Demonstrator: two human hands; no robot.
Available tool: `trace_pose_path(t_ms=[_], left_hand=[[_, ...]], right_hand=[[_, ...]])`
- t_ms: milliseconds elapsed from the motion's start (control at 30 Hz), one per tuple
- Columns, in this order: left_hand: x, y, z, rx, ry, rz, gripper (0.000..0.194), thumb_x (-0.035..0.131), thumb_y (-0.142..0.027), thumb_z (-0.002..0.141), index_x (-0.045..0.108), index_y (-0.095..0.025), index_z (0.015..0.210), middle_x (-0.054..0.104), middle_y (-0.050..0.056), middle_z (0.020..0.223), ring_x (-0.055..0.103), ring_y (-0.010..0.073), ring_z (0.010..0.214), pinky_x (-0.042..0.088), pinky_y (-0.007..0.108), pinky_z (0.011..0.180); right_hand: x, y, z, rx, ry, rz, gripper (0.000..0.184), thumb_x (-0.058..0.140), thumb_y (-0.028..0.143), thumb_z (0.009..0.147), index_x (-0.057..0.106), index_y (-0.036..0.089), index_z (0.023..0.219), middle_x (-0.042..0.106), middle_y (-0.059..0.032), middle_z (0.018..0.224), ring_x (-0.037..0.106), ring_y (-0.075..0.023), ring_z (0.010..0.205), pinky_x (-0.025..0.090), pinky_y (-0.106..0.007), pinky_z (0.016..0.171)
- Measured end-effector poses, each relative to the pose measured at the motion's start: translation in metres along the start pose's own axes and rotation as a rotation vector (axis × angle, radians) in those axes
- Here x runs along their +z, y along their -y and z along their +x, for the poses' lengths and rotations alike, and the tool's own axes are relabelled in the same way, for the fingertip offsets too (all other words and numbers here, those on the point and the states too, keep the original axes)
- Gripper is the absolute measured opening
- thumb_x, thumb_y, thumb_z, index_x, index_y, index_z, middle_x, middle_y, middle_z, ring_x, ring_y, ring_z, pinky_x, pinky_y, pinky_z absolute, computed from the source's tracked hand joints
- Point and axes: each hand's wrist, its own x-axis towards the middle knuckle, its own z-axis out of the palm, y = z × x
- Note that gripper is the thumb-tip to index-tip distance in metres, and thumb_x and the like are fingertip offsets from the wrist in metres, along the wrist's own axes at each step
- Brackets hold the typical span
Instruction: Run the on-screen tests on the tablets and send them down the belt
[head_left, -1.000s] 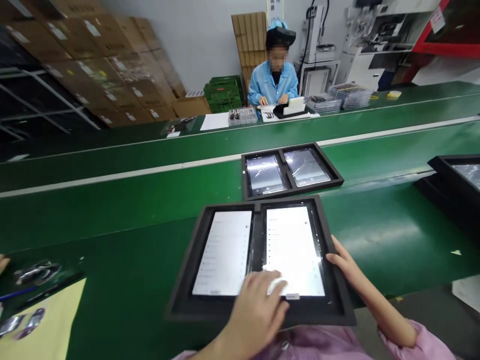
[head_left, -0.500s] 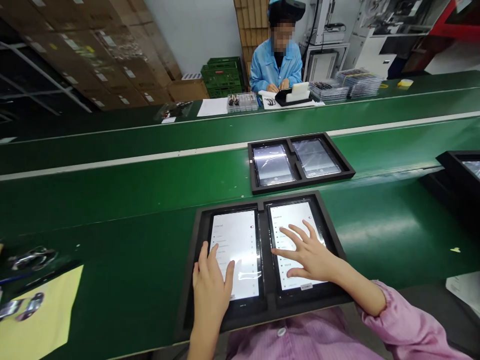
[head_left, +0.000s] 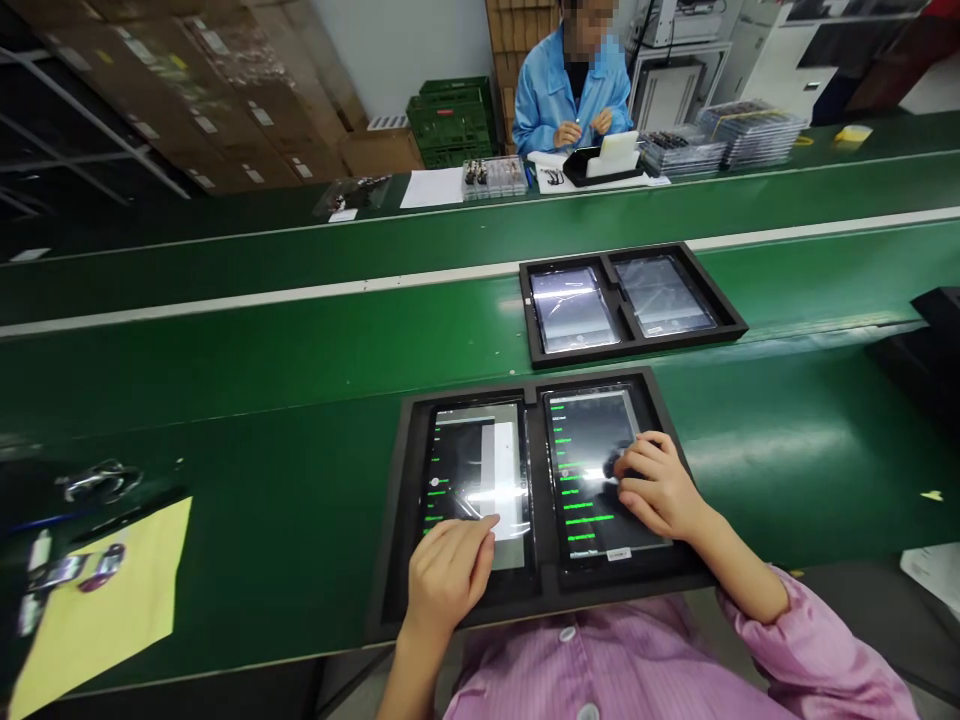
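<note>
A black tray [head_left: 398, 500] with two compartments lies in front of me, a tablet in each. My left hand [head_left: 448, 570] is over the lower part of the left tablet [head_left: 457, 450]; its index finger is stretched along the screen, the other fingers bent, nothing held. That screen is partly dark with green text and partly white. My right hand [head_left: 664, 490] hovers over or touches the right edge of the right tablet [head_left: 585, 470], fingers loosely bent and holding nothing. Green lines of text on a dark background fill its screen. Whether the fingertips touch glass I cannot tell.
Beyond lies another black tray [head_left: 637, 349] with two tablets. Yellow paper [head_left: 127, 620] with small parts lies left, near a coiled cable [head_left: 101, 483]. Across the green bench, a person in blue [head_left: 555, 95] sits beside stacked clear trays [head_left: 754, 135]. A dark object [head_left: 919, 360] stands right.
Both screens have gone from white lists to dark pages with green text, the left one partly. My spread right hand has moved right and curled; my left hand has shifted lower and right.
</note>
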Motion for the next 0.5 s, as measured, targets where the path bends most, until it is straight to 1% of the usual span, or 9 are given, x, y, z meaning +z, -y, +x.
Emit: trace_pose_path(t_ms=[67, 200, 367, 500], left_hand=[[0.0002, -0.0003, -0.0007, 0.006, 0.009, 0.024, 0.016, 0.050, -0.009, 0.095, 0.063, -0.016, 0.101, 0.073, 0.001, 0.076, 0.066, 0.0123, 0.061, 0.051, 0.027, 0.072], [0.0007, -0.0015, 0.0003, -0.022, -0.006, 0.092, 0.015, 0.050, -0.011, 0.096, 0.064, -0.017, 0.096, 0.073, 0.001, 0.074, 0.067, 0.0133, 0.062, 0.052, 0.028, 0.073], [0.0022, -0.0030, 0.0027, -0.074, 0.012, 0.129, 0.016, 0.051, -0.014, 0.095, 0.067, -0.018, 0.094, 0.074, 0.001, 0.075, 0.068, 0.0141, 0.063, 0.053, 0.029, 0.073], [0.0048, -0.0030, 0.0021, -0.063, 0.011, 0.119, 0.017, 0.051, -0.014, 0.094, 0.066, -0.018, 0.099, 0.076, 0.002, 0.082, 0.071, 0.0156, 0.072, 0.056, 0.031, 0.082]], right_hand=[[0.0017, 0.0017, 0.0020, -0.029, 0.061, -0.016, 0.040, 0.037, 0.029, 0.103, 0.068, 0.021, 0.079, 0.064, -0.0043, 0.089, 0.054, -0.0196, 0.086, 0.032, -0.044, 0.095], [0.0043, 0.0048, 0.0032, -0.055, 0.112, -0.029, 0.039, 0.036, 0.030, 0.105, 0.073, 0.023, 0.095, 0.063, -0.0067, 0.100, 0.055, -0.0211, 0.093, 0.030, -0.045, 0.098], [0.0052, 0.0047, 0.0016, -0.047, 0.145, -0.037, 0.035, 0.039, 0.027, 0.103, 0.074, 0.023, 0.099, 0.063, -0.0077, 0.105, 0.055, -0.0219, 0.097, 0.029, -0.046, 0.100], [0.0049, 0.0044, 0.0003, -0.032, 0.151, -0.060, 0.032, 0.043, 0.024, 0.101, 0.074, 0.024, 0.097, 0.064, -0.0074, 0.107, 0.055, -0.0220, 0.097, 0.029, -0.046, 0.102]])
